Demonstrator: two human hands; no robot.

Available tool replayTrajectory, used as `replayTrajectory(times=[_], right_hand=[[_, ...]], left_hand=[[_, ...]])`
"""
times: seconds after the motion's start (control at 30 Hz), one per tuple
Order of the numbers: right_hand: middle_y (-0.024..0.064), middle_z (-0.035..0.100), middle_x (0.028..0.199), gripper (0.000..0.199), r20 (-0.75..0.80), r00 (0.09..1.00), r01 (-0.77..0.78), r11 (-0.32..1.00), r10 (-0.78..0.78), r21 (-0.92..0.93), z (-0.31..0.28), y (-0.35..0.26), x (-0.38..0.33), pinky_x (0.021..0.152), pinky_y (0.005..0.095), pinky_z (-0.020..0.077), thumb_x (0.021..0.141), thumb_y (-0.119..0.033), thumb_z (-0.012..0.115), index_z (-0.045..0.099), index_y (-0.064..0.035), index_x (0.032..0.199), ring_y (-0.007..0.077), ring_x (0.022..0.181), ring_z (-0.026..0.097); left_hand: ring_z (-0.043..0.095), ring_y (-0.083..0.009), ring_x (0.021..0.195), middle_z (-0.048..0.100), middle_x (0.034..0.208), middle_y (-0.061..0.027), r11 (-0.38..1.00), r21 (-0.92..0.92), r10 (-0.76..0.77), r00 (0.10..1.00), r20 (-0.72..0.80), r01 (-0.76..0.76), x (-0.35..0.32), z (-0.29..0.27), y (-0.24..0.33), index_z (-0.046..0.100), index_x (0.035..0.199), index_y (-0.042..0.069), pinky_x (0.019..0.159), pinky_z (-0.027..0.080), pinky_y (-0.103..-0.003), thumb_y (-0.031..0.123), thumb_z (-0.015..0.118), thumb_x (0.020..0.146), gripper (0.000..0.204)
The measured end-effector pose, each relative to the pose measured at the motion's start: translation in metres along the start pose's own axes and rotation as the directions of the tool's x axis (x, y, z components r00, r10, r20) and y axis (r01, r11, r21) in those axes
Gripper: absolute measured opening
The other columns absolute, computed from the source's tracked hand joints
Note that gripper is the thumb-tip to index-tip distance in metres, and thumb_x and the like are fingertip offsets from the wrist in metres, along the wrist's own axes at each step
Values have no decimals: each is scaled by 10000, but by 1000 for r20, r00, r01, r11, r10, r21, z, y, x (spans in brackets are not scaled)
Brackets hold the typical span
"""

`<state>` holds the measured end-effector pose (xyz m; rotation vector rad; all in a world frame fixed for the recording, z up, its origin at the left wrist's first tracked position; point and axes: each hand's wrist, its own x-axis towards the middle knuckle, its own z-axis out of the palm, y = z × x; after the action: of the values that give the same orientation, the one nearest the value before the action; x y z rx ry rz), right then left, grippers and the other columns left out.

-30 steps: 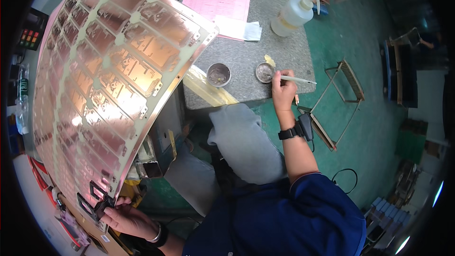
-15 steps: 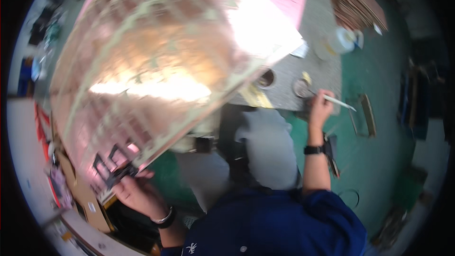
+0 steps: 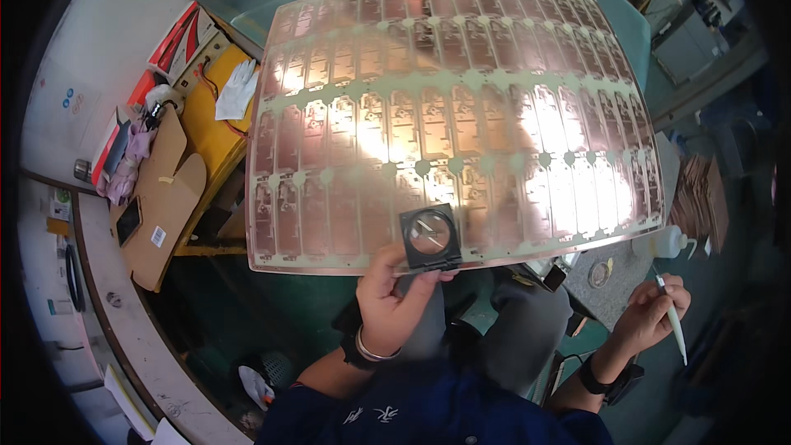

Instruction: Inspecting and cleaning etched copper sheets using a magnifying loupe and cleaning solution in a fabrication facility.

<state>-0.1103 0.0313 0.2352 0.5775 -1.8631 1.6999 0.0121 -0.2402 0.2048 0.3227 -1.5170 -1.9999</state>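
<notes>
A large copper-coloured circuit board panel [image 3: 478,82], with rows of repeated shiny patterns and pale green borders, spans the middle of the head view. At its near edge my left hand [image 3: 394,305] is closed on a black folding magnifier [image 3: 430,235], whose round lens lies over the panel's lower rows. Whether these fingers also grip the panel edge, I cannot tell. To the right, away from the panel, my right hand [image 3: 653,313] is closed around a slim white pen-like tool [image 3: 676,325], its narrow end pointing downward.
A grey worktop [image 3: 622,276] at right bears a small round dish [image 3: 600,274] and a white plastic bottle [image 3: 669,241]. Brown sheets [image 3: 700,198] are stacked beyond. At left are a white glove [image 3: 237,92], cardboard [image 3: 169,189] and a phone [image 3: 129,222].
The panel, tilted toward the upper left before, now lies squarer in front of me. The magnifier in my left hand shows nearer the middle. My right hand has moved away from the dish, still holding the tool.
</notes>
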Motion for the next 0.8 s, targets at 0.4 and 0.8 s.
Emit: replayTrajectory(times=[0.4, 0.8], right_hand=[[109, 463, 712, 336, 421, 871, -330, 937, 254, 116, 153, -46, -3, 481, 270, 428, 882, -325, 533, 432, -4, 888, 141, 535, 455], [78, 475, 609, 280, 424, 858, -352, 933, 289, 78, 184, -48, -8, 509, 243, 409, 864, -262, 573, 426, -32, 802, 124, 496, 459]], left_hand=[[607, -216, 872, 627, 971, -140, 993, 115, -28, 998, 65, 21, -3, -16, -8, 570, 1058, -46, 867, 431, -309, -7, 622, 784, 282], [448, -417, 1174, 536, 1172, -248, 988, 48, 123, 936, 329, -147, 30, -18, -11, 516, 998, -7, 966, 361, -421, -23, 551, 811, 191]])
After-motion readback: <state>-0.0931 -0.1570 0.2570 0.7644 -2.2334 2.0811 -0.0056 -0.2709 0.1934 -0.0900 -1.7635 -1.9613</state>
